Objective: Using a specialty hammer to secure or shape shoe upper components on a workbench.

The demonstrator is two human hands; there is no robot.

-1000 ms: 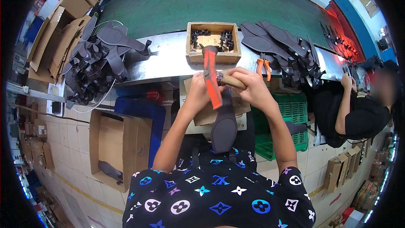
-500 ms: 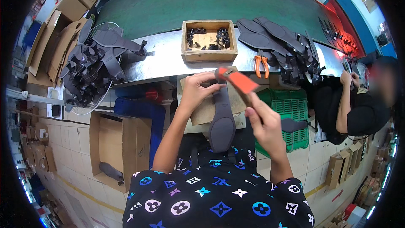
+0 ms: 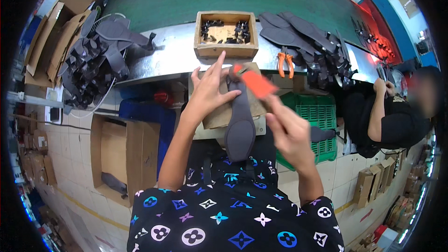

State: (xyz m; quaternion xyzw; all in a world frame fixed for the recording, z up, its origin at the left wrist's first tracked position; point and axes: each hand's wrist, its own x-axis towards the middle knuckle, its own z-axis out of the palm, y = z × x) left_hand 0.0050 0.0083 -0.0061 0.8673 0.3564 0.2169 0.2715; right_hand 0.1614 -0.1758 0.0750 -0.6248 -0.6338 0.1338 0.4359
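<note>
A hammer (image 3: pixel 257 84) with a broad orange part on its handle, blurred by motion, is gripped in my right hand (image 3: pixel 290 133). Its head is over the far, narrow end of a dark grey shoe sole (image 3: pixel 241 133). That sole lies lengthwise in front of me on a worn block (image 3: pixel 218 115), with its wide end toward my lap. My left hand (image 3: pixel 208 88) is beside the sole's far end, fingers stretched and apart, the thumb lying at the sole's edge. The hammer head hides what lies beneath it.
Beyond the block, a wooden box (image 3: pixel 226 52) holds small black parts. Orange-handled pliers (image 3: pixel 285 64) and stacked soles (image 3: pixel 291 42) lie to its right. A wire basket (image 3: pixel 100 105) of soles stands left, above a cardboard box (image 3: pixel 142 158). A green crate (image 3: pixel 322 112) and a co-worker (image 3: pixel 396 112) are at right.
My left fingers have gone from a pinch by the sole's far end to spread and stretched. The hammer stays close over that end. The whole view has shifted slightly.
</note>
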